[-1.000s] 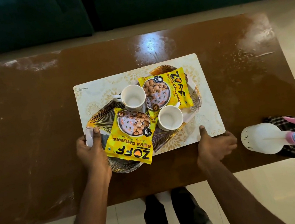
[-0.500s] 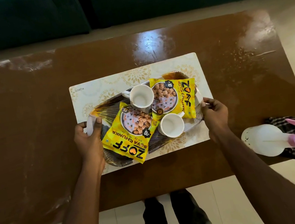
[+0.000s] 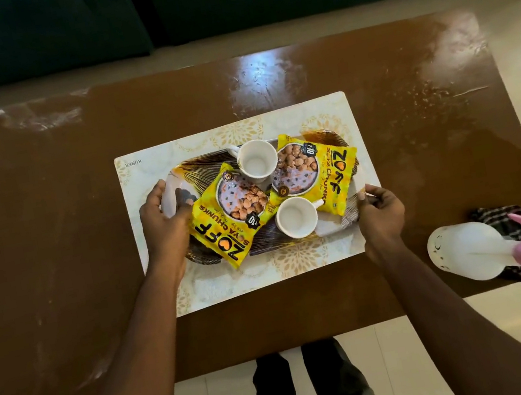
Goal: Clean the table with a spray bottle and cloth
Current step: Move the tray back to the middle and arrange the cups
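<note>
Yellow packets two, white cups two — hands grip one tray.

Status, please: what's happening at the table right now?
Left hand, right hand grip tray ends. Bottle, cloth untouched, near right corner. Tray and mat block table middle.

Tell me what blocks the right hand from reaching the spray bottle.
Nothing visible: only bare table separates the right hand from the spray bottle lying partly on the cloth. That hand, though, grips the tray, as does the left hand.
</note>
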